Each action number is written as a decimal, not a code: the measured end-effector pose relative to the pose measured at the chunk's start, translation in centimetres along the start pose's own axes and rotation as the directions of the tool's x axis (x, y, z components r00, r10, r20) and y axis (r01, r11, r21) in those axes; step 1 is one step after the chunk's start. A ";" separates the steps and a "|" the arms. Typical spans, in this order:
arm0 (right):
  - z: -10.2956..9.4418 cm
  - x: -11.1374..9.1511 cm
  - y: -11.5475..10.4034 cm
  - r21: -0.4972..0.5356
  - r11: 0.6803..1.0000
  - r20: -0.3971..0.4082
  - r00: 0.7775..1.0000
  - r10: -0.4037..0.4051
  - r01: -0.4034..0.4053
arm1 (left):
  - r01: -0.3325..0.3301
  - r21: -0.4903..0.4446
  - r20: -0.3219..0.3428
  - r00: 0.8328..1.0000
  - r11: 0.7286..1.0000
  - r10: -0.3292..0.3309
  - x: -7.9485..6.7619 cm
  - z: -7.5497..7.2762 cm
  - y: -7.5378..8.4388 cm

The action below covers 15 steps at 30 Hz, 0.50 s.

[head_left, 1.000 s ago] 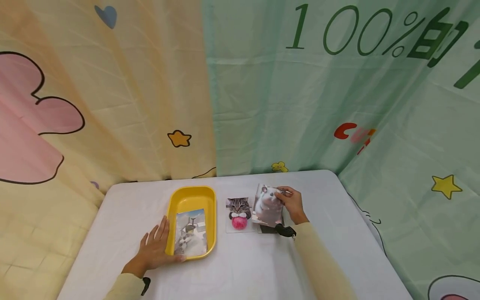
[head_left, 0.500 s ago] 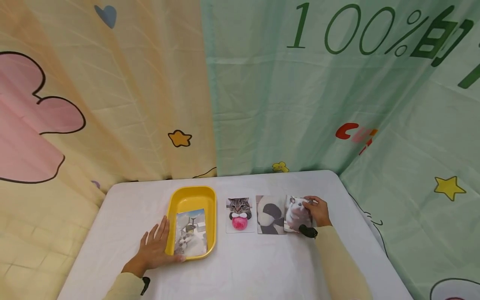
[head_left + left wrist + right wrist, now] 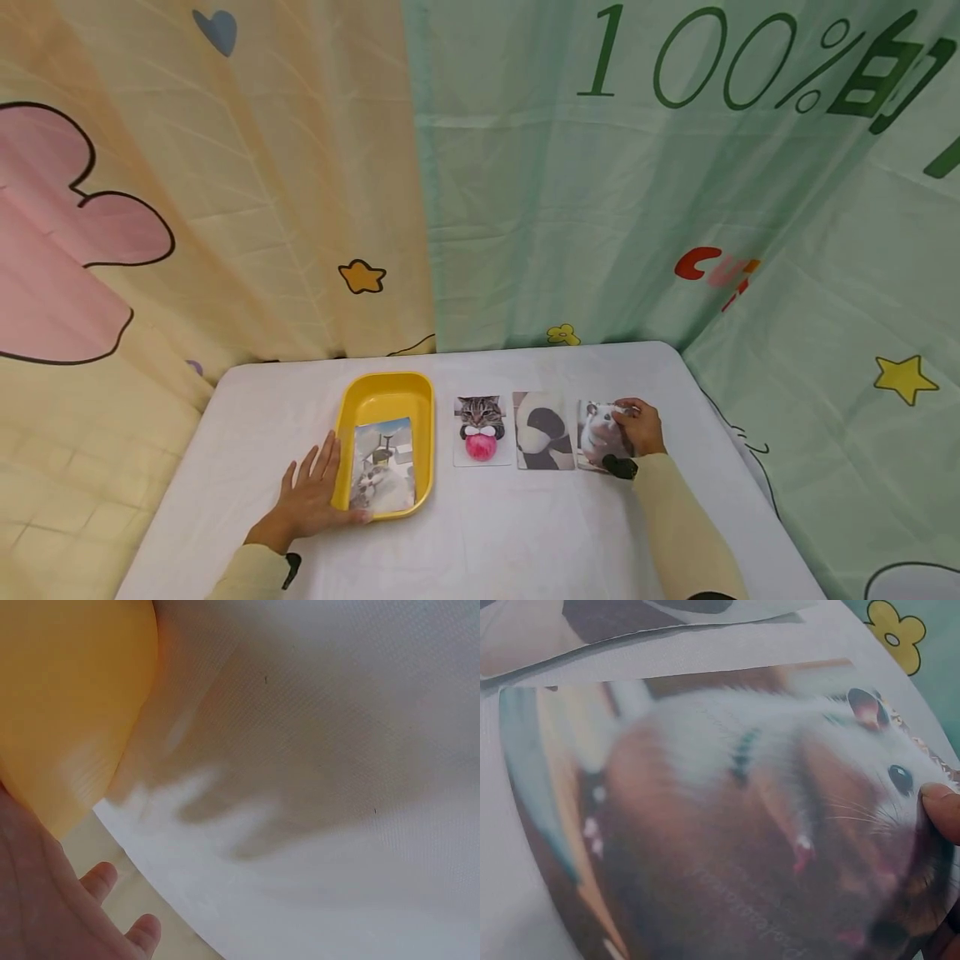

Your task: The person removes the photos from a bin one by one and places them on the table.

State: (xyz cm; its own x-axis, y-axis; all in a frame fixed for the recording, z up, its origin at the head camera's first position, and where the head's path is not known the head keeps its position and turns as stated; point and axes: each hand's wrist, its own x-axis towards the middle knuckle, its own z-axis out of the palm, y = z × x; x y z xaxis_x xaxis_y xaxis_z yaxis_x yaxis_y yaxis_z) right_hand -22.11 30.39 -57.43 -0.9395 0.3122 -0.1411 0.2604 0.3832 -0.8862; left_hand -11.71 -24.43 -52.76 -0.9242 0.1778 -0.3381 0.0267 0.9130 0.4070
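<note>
My left hand point(image 3: 303, 496) rests against the left side of a yellow tray point(image 3: 422, 392), fingers spread and straight, thumb along its front rim. In the tray lies a photo card point(image 3: 384, 467) of a light grey, furry-looking animal. At the right of a row, my right hand point(image 3: 640, 427) pinches the right edge of a hamster photo card point(image 3: 705, 787). The thumb point(image 3: 939, 810) lies on its face, beside the hamster's eye. To its left lies a black-and-white plush-like photo card point(image 3: 543, 433), then a cat photo card point(image 3: 480, 429) with a pink ball.
A white-covered table point(image 3: 495, 542) bears everything. Its rear edge meets a printed curtain point(image 3: 495, 208) in yellow and green. Another curtain panel point(image 3: 847, 400) hangs along the right side.
My right hand has carried the hamster card rightward from over the plush-like card, uncovering that card, and lowered it to the row's right end. The left hand and tray stay put.
</note>
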 end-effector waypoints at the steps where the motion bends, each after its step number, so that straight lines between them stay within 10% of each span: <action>1: 0.0 0.0 0.1 -0.005 1.000 0.002 1.000 0.001 -0.001 | -0.001 0.001 -0.002 1.000 1.000 0.001 0.0 0.0 0.0; 15: 0.7 0.1 -1.1 0.019 1.000 -0.081 0.997 -0.006 0.007 | 0.021 0.016 0.008 1.000 1.000 -0.021 0.3 0.3 -0.3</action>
State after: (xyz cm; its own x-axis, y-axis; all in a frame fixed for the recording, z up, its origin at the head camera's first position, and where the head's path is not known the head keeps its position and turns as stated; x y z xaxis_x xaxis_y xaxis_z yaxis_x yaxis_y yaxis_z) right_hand -22.62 29.35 -56.75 -0.9198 0.3795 -0.0996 0.2492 0.3689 -0.8955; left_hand -11.87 -24.52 -53.21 -0.9214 0.1614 -0.3536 0.0135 0.9224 0.3860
